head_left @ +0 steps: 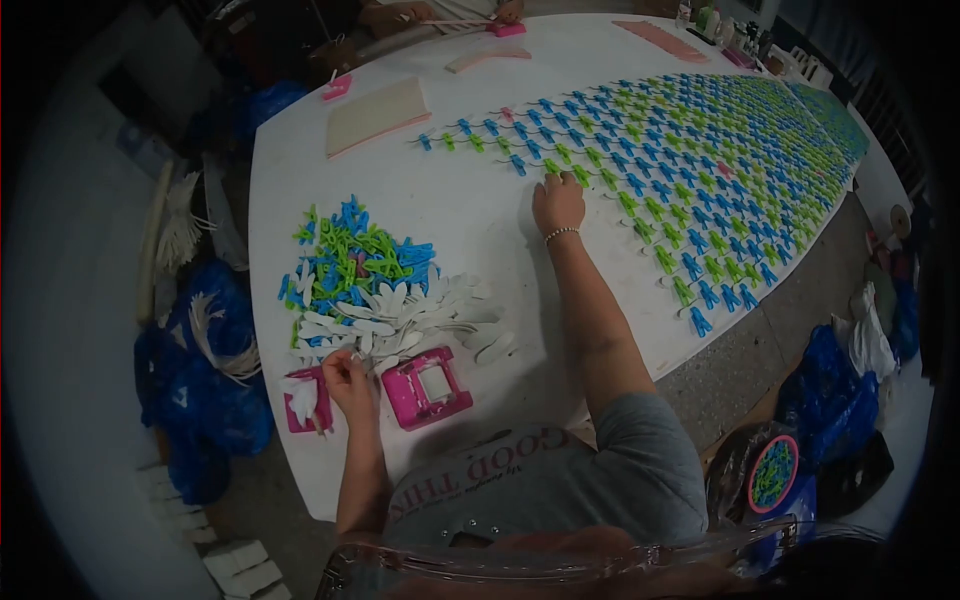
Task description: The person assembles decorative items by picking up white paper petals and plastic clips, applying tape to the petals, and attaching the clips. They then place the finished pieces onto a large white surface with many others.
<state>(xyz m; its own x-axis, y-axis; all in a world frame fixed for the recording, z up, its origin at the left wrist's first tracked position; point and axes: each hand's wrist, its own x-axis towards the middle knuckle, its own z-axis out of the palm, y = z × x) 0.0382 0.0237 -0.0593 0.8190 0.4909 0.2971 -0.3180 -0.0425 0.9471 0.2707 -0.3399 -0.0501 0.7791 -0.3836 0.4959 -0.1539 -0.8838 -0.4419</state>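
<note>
Grey T-shirt, chest, at near edge of table: dark reddish capitals, "GOOD" legible, then "THI" with the ending unclear. Smaller script beside the capitals, too fine to read. Other lettering: none legible.

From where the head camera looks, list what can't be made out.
All in the head view:
Left hand: whatever it may hold, too small and dim to tell.
Right hand: whether it grips the green clip, hidden by the hand itself.
Person opposite: head, cut off by the top edge.
Clip pile: lower clips, buried under upper ones.
</note>
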